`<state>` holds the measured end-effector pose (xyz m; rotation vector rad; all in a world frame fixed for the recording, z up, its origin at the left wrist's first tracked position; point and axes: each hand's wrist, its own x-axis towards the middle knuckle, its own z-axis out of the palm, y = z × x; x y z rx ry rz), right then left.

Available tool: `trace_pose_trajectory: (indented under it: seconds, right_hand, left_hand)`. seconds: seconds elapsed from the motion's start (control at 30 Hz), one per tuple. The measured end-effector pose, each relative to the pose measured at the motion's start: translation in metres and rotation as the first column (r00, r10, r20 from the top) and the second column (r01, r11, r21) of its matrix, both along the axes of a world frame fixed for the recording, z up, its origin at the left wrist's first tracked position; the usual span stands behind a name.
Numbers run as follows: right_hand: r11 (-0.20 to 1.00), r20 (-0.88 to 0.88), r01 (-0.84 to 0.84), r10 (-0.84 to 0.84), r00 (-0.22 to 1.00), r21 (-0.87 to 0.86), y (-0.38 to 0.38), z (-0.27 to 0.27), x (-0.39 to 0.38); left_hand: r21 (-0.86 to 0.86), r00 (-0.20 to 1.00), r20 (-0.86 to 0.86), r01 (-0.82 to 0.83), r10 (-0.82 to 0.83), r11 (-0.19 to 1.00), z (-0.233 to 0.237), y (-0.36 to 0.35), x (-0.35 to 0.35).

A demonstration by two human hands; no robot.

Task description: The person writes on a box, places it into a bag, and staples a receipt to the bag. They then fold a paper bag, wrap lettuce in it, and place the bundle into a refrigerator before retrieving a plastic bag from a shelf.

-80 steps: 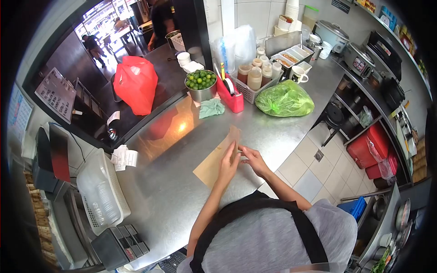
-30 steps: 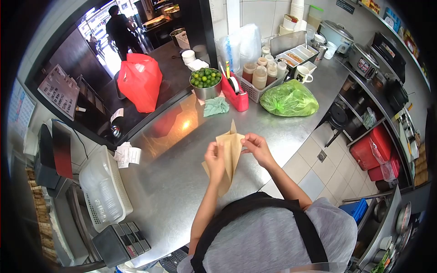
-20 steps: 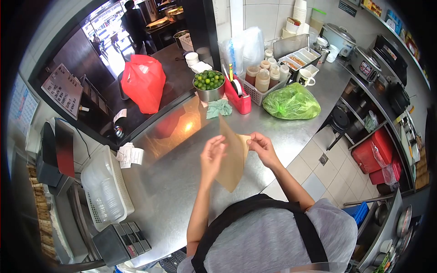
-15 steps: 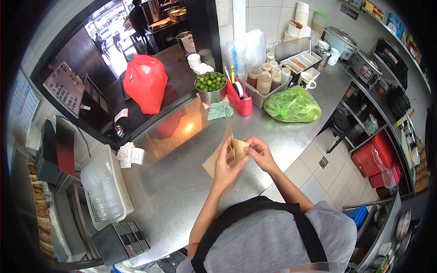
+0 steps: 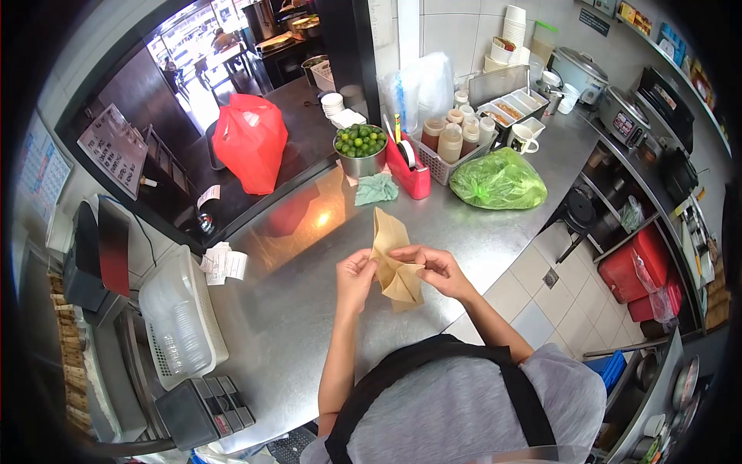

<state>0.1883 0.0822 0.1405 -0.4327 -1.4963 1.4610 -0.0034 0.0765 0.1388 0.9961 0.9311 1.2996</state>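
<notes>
A creased piece of folded brown paper (image 5: pixel 401 281) is held up over the steel counter (image 5: pixel 301 332), one pointed flap rising away from me and a wider folded part hanging below. My left hand (image 5: pixel 356 278) pinches its left edge between thumb and fingers. On the other side, my right hand (image 5: pixel 434 271) grips the right edge, with fingers reaching over the fold and the thumb underneath. Beyond the paper lies a green cloth (image 5: pixel 376 189), beside a metal pot of small green limes (image 5: pixel 360 142) and a red tape dispenser (image 5: pixel 411 172).
A green plastic bag (image 5: pixel 498 179) and a basket of sauce bottles (image 5: pixel 450 144) stand at the back right. At left are a white basket of clear plastic lids (image 5: pixel 183 332) and paper receipts (image 5: pixel 223 264). A red plastic bag (image 5: pixel 250 145) sits on the dark pass-through ledge.
My left hand has moved left and turned, from around the paper to pinching its edge. The paper has turned and spread between my hands. A figure in the background is gone from the doorway.
</notes>
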Motion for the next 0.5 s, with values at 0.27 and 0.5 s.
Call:
trace_pose_trajectory:
  seconds: [0.27,0.5]
  right_hand:
    - [0.965,0.312,0.255,-0.226,0.923,-0.055,-0.009,0.040,-0.013]
    - [0.969,0.161,0.246,-0.237,0.958,-0.035,0.002,0.027,-0.011]
  left_hand:
    - [0.584,0.611,-0.626,-0.043,0.484,0.810,0.029,-0.030,0.027]
    - [0.753,0.573,-0.496,-0.092,0.653,0.652,0.037,-0.033,0.023]
